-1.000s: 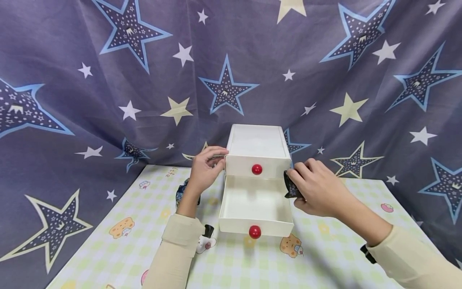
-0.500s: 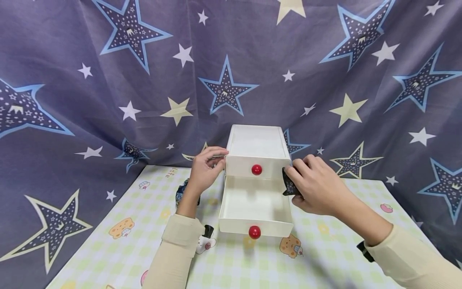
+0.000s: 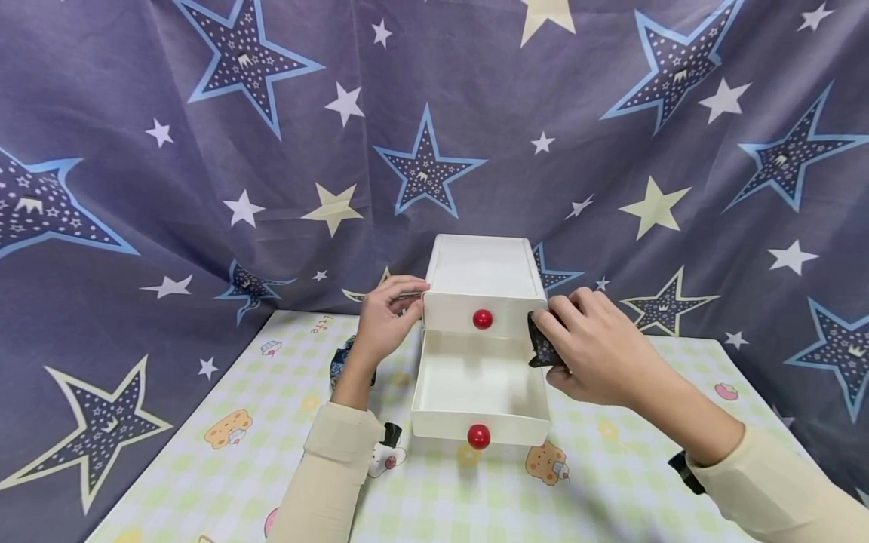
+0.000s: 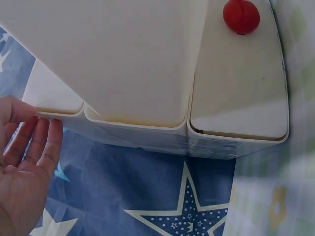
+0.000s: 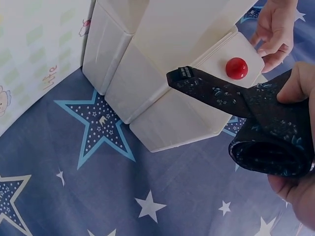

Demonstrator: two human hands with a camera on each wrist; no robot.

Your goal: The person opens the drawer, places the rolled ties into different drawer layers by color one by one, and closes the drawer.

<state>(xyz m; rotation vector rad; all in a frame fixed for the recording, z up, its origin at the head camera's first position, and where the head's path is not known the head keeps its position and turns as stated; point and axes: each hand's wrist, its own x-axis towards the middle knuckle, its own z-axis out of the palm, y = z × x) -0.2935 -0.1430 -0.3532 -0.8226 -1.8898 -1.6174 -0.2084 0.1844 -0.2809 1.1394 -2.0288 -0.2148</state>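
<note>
My right hand (image 3: 597, 351) grips a rolled black necktie (image 5: 275, 123) with a small blue floral print; its narrow end sticks out toward the drawer unit in the right wrist view. The roll is held beside the unit's right front, above the right wall of the pulled-out middle drawer (image 3: 480, 427). That drawer's bare bottom shows. With fingers fairly straight, my left hand (image 3: 388, 320) touches the upper left front edge of the white drawer unit (image 3: 483, 264). The closed top drawer (image 3: 448, 315) has a red knob (image 3: 483, 319).
A dark blue patterned bundle (image 3: 342, 366) lies on the table left of the unit, partly behind my left forearm. A checked cloth with cartoon prints (image 3: 271, 407) covers the table. A starry curtain (image 3: 475, 90) hangs close behind.
My right hand has shifted slightly left and up with the necktie, closer over the drawer's right side. The left hand and the drawer unit stay put.
</note>
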